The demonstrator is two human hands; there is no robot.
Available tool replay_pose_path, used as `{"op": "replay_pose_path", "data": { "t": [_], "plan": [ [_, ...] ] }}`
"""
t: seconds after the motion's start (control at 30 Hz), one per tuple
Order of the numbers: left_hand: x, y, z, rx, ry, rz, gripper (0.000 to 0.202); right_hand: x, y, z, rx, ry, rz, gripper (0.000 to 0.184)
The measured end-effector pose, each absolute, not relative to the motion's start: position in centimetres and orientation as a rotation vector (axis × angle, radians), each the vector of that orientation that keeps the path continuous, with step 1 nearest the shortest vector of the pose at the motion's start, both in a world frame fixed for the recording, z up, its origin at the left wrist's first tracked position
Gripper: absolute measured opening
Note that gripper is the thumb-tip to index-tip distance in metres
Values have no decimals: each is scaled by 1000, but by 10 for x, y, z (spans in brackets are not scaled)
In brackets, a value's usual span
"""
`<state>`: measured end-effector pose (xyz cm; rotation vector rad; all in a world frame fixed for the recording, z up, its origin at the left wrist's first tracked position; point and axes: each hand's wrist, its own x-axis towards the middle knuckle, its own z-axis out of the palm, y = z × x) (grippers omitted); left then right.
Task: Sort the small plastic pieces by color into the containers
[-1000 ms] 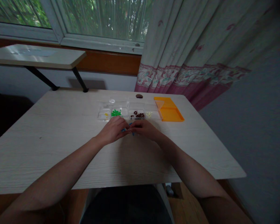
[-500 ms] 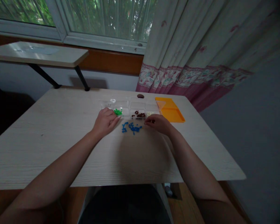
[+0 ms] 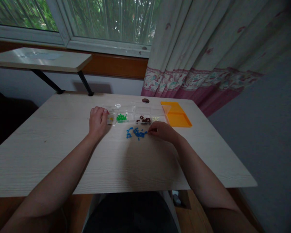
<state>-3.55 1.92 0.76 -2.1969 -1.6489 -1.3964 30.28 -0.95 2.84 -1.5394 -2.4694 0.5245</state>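
The bench was seen with all the things gathered near the middle of its far edge. An orange tray lay toward the far right corner and held nothing that could be made out. Just left of it, a clear box with small compartments was set along the far edge.

Much of the sorting was judged done. Green beads, brown beads, yellow beads and a few pale beads were each kept in a compartment of their own in the box's near row. The compartments in the far row looked mostly bare. What was left was a loose scatter of blue beads, spread on the bench just in front of the box, below the brown compartment and outside any compartment.

Both forearms were stretched forward from the near edge and rested low over the bench. The left hand was laid at the box's left end, knuckles up, its fingers curled in close and touching the wall by the yellow beads. Whether that wall was gripped could not be told. The right hand was rested on the bench just right of the blue beads, palm down. Its fingers were drawn narrow toward the edge of the scatter. Whether a bead was pinched there could not be told.
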Motion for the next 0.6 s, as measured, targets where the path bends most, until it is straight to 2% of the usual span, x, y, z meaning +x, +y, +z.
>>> {"op": "replay_pose_path", "data": {
  "t": [0.6],
  "plan": [
    [-38, 25, 2, -2225, -1693, -1424, 34, 295, -11, 37, -1339, -2376, 596, 15]
  ]
}}
